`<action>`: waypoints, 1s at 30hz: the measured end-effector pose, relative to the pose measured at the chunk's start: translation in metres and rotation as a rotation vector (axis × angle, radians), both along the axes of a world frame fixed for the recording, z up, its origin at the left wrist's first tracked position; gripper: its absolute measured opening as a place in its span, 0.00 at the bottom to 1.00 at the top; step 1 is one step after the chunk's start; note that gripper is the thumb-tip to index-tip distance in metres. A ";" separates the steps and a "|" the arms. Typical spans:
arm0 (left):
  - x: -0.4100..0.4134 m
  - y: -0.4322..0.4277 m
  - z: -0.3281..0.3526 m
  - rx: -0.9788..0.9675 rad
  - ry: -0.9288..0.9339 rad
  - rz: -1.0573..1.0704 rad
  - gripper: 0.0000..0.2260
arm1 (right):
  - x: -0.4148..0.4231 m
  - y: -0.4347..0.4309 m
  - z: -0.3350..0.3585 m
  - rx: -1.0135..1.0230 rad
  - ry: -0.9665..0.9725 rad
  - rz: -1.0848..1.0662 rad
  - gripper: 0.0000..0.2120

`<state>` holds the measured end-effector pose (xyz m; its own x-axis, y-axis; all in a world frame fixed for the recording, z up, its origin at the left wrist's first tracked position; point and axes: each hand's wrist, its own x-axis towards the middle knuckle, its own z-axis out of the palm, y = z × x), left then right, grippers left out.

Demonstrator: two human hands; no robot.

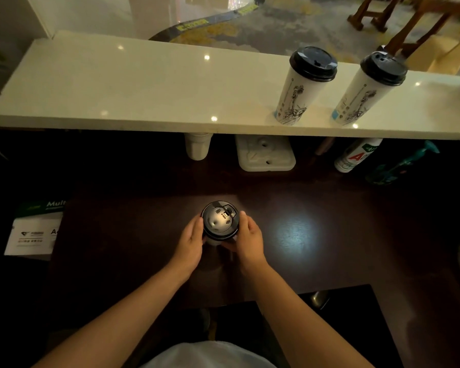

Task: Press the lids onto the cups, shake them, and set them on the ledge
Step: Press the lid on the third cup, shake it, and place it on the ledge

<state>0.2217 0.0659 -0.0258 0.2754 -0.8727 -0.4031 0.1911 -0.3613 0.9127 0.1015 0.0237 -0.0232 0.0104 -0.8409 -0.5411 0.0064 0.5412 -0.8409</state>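
Observation:
A white cup with a black lid (220, 220) stands on the dark table directly in front of me. My left hand (191, 239) wraps its left side and my right hand (248, 239) wraps its right side, both just below the lid's rim. Most of the cup body is hidden under the lid and my fingers. On the pale stone ledge (133, 83) at the right stand two lidded white cups with line drawings, one (302, 86) to the left of the other (367, 90).
Under the ledge sit a stack of white cups (198, 146), a white moulded tray (266, 155), a spray can (355, 155) and a teal spray bottle (401, 166). A white paper package (35, 232) lies at the table's left. Wooden chairs stand beyond the ledge.

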 end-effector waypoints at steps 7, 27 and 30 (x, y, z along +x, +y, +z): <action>0.009 0.008 -0.006 0.039 -0.033 -0.139 0.24 | 0.005 -0.042 0.009 0.117 0.022 -0.073 0.10; 0.038 -0.013 0.027 0.099 -0.115 -0.097 0.25 | -0.027 -0.069 0.023 0.137 -0.006 0.185 0.18; 0.055 -0.026 0.028 0.087 -0.036 -0.020 0.17 | -0.048 -0.048 0.016 0.153 -0.074 0.083 0.16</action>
<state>0.2771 0.0397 0.0018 0.2736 -0.8405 -0.4676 0.1502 -0.4428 0.8839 0.0536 -0.0245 -0.0070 0.1213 -0.7432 -0.6580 0.0150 0.6642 -0.7474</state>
